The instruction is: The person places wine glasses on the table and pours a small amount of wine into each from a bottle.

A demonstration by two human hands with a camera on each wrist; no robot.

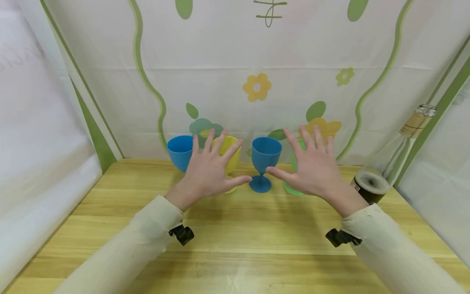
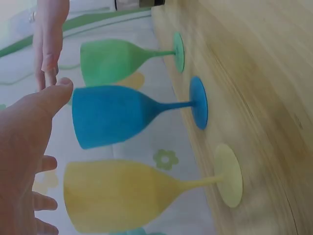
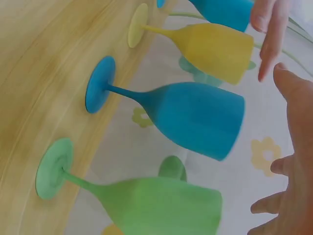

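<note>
Both hands are spread above a row of plastic goblets, holding nothing. The left hand (image 1: 209, 171) hovers over the yellow goblet (image 2: 122, 193), fingers straight and apart, with the left blue goblet (image 1: 180, 152) just beyond its index side. In the head view the right hand (image 1: 313, 167) covers much of the green goblet (image 3: 161, 203). Between the two thumbs stands another blue goblet (image 1: 266, 153), upright on its round foot. Both wrist views show the goblets standing on the table, with the hands near rim height.
A clear glass bottle (image 1: 389, 159) with dark liquid stands at the right, partly behind the right forearm. The wooden table (image 1: 249, 245) ends at a flower-printed cloth (image 1: 293, 53) behind the goblets. White cloth sides (image 1: 40, 102) flank the table.
</note>
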